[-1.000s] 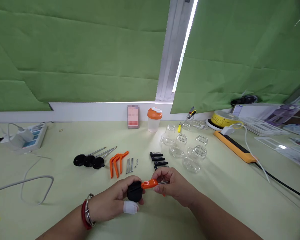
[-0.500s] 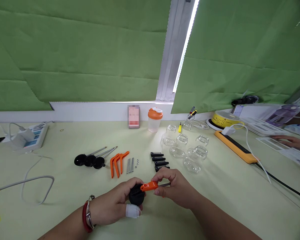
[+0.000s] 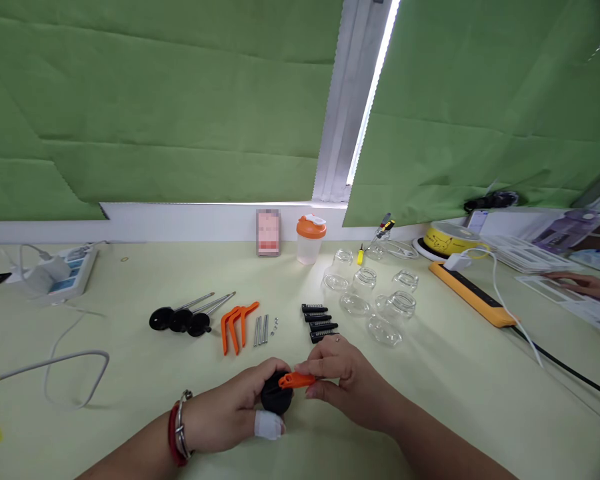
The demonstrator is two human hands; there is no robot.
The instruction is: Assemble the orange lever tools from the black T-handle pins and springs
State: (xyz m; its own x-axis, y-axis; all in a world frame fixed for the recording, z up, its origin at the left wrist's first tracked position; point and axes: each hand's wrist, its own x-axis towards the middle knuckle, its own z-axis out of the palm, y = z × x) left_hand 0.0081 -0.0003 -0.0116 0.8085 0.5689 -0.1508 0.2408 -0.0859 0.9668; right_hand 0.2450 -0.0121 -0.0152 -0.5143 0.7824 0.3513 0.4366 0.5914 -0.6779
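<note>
Holding a round black plastic lid (image 3: 277, 398), the left hand (image 3: 235, 405) faces the right hand (image 3: 353, 381), which pinches a slim orange plastic handle (image 3: 298, 381).

We are holding our left hand (image 3: 236, 405) just beside our right hand (image 3: 350, 379), each pointing toward the other with its back facing mostly up. With the left we are gripping, its index finger (image 3: 269, 367) arching on the far side and its wrapped thumb (image 3: 269, 425) bending on the near side. With the right we are pinching between thumb tip (image 3: 325, 393) and forefinger (image 3: 315, 367). Behind the hands, our left forearm (image 3: 135, 447) and right forearm (image 3: 430, 427) are slanting apart.
</note>
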